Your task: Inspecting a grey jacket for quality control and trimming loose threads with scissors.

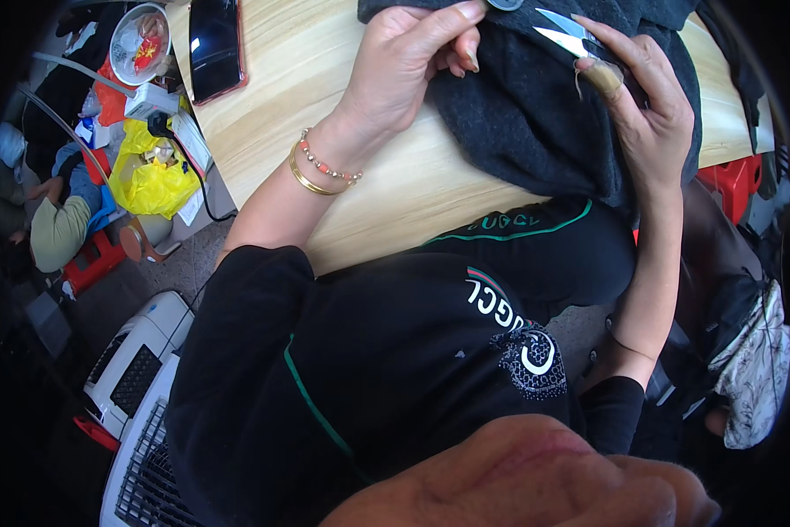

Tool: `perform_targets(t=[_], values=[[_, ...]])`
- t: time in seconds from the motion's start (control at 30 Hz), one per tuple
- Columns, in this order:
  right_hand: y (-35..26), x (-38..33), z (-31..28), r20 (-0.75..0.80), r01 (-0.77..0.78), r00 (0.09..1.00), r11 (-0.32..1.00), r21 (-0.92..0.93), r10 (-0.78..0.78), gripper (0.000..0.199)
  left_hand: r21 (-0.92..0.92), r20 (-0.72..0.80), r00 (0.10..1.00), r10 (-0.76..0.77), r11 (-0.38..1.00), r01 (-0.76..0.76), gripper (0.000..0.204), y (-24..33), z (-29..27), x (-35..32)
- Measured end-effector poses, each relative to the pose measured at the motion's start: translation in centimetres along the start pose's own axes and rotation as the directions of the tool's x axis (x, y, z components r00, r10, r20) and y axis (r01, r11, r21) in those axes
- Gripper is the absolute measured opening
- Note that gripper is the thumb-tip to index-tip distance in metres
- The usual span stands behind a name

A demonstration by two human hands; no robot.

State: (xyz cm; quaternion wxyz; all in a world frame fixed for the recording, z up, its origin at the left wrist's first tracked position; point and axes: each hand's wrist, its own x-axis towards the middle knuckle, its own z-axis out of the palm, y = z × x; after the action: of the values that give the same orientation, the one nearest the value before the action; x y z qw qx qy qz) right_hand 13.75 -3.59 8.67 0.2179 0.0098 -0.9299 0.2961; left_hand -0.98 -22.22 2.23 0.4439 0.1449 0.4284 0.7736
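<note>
Pale wooden table [342,79] carries a dark grey garment [536,114] (a phone [215,44] lies beside it). Left hand [408,66] pinches the garment; right hand [645,114] grips small snips [564,33] over it.

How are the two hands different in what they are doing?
The left hand pinches the dark grey cloth with its fingers, while the right hand holds small silver scissors. The left wrist wears a gold bangle and a bead bracelet; the right wrist is bare. The right hand has a tan wrap on one finger; the left has none. Both are over the cloth on the wooden table.
</note>
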Motion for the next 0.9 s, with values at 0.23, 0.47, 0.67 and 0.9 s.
perform_targets(t=[0.23, 0.47, 0.67, 0.9], values=[[0.2, 1.2, 0.7, 0.024, 0.033, 0.999, 0.999, 0.022, -0.033, 0.036, 0.016, 0.030, 0.999, -0.015, 1.000, 0.014, 0.031, 0.4, 0.3, -0.6], [0.2, 1.5, 0.6, 0.052, 0.038, 0.998, 0.999, 0.021, -0.039, 0.040, -0.014, 0.091, 0.995, 0.029, 1.000, -0.028, 0.025, -0.8, -0.4, -0.3], [-3.3, 2.7, 1.0, -0.010, -0.158, 0.987, 0.985, 0.067, 0.159, 0.031, -0.019, 0.134, 0.991, 0.025, 1.000, -0.023, 0.027, 0.2, 0.3, -0.8], [-3.1, 2.4, 0.6, -0.028, -0.161, 0.986, 0.983, 0.088, 0.164, 0.031, -0.083, 0.184, 0.981, 0.051, 0.996, -0.037, 0.028, -0.3, 0.0, -0.5]])
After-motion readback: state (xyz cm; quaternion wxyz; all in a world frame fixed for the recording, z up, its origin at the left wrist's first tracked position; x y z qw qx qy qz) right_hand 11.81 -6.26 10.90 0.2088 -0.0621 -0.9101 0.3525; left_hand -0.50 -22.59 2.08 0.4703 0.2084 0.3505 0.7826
